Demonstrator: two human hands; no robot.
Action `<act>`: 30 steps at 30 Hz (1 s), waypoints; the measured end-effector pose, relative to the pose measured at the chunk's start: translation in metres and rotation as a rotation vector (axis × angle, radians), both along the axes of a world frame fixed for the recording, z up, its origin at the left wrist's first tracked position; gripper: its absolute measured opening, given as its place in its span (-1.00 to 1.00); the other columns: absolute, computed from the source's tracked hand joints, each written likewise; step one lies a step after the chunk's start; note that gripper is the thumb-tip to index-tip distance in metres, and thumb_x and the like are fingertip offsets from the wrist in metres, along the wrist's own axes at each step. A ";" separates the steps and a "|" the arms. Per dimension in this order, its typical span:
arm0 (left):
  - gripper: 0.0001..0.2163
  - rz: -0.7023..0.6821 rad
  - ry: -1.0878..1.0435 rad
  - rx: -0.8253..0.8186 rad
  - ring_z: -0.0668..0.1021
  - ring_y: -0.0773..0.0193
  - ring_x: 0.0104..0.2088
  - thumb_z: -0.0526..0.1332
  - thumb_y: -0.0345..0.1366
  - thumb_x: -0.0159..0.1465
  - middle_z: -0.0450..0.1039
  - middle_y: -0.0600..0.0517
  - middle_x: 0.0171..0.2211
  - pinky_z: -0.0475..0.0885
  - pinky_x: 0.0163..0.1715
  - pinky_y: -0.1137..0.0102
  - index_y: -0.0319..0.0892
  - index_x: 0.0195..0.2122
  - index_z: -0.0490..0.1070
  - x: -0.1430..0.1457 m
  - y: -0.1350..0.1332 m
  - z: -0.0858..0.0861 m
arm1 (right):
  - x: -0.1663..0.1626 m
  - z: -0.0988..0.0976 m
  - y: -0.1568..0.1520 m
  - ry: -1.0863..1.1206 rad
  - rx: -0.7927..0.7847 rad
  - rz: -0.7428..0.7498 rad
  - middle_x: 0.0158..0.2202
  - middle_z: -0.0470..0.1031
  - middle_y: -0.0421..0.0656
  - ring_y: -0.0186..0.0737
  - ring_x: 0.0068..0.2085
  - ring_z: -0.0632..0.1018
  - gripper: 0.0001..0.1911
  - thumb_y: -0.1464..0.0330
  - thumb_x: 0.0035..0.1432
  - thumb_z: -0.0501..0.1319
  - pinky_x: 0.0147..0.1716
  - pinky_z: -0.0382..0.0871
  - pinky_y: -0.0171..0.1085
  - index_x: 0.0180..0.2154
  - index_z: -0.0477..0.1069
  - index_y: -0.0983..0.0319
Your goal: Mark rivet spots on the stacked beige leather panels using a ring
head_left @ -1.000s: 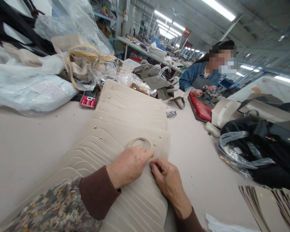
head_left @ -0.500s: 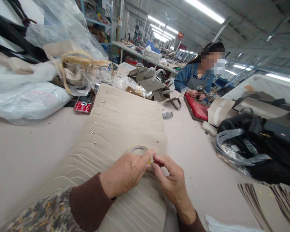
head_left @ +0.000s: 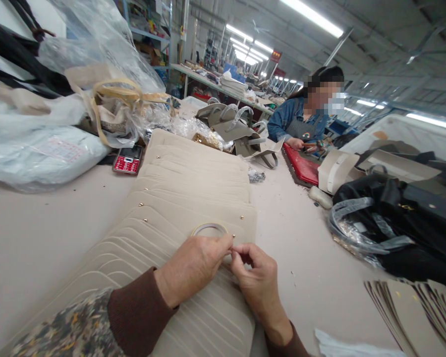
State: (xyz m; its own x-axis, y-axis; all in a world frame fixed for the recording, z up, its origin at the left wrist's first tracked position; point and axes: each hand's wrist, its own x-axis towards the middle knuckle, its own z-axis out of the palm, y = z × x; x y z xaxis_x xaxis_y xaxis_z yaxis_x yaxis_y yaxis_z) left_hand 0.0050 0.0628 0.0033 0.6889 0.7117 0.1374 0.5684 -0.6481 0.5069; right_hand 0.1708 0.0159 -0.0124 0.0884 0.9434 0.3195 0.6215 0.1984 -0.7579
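A long overlapping row of beige leather panels (head_left: 193,183) with small gold studs lies on the table. My left hand (head_left: 193,265) rests on the near panels and grips a roll of tape (head_left: 209,228) by its near rim. My right hand (head_left: 254,277) meets the left thumb, its thumb and forefinger pinched together at the roll's edge; what they pinch is too small to tell.
Plastic-wrapped bags (head_left: 40,144) and a red phone (head_left: 127,161) lie at the left. Grey handbags (head_left: 238,129) stand at the far end, black bags (head_left: 401,218) at the right, card sheets (head_left: 412,307) at the near right. A person in a denim jacket (head_left: 293,119) works at a red mat (head_left: 305,168).
My hands lifted off the panel and came together at the tape roll; the right fingers opened half a second ago and are now pinched again. The view shifted slightly.
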 end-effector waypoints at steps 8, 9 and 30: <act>-0.85 0.004 -0.179 0.167 0.50 0.28 -0.43 -0.03 -0.44 0.37 0.43 0.06 -0.43 0.28 -0.46 0.39 -0.15 -0.27 0.29 0.001 -0.008 0.000 | 0.001 -0.002 0.015 0.646 -0.360 -0.125 -0.69 0.40 -0.29 -0.38 -0.68 0.40 -0.73 0.18 -0.02 0.34 -0.66 0.29 -0.39 -0.48 0.45 0.28; -0.84 0.003 -0.165 0.163 0.50 0.28 -0.42 -0.04 -0.43 0.38 0.44 0.06 -0.42 0.29 -0.46 0.39 -0.16 -0.26 0.30 0.002 -0.008 0.000 | 0.005 -0.003 0.018 0.651 -0.368 -0.148 -0.67 0.42 -0.28 -0.38 -0.68 0.40 -0.71 0.17 -0.04 0.36 -0.66 0.29 -0.39 -0.47 0.46 0.28; -0.84 0.072 0.265 0.054 0.51 0.07 -0.23 0.01 -0.51 0.34 0.45 -0.05 -0.27 0.47 -0.28 0.21 -0.18 -0.21 0.34 0.004 -0.003 -0.003 | 0.012 -0.014 0.033 -0.070 -0.236 -0.188 -0.63 0.48 -0.27 -0.22 -0.58 0.52 -0.71 0.21 0.14 0.21 -0.51 0.39 -0.30 -0.16 0.44 0.25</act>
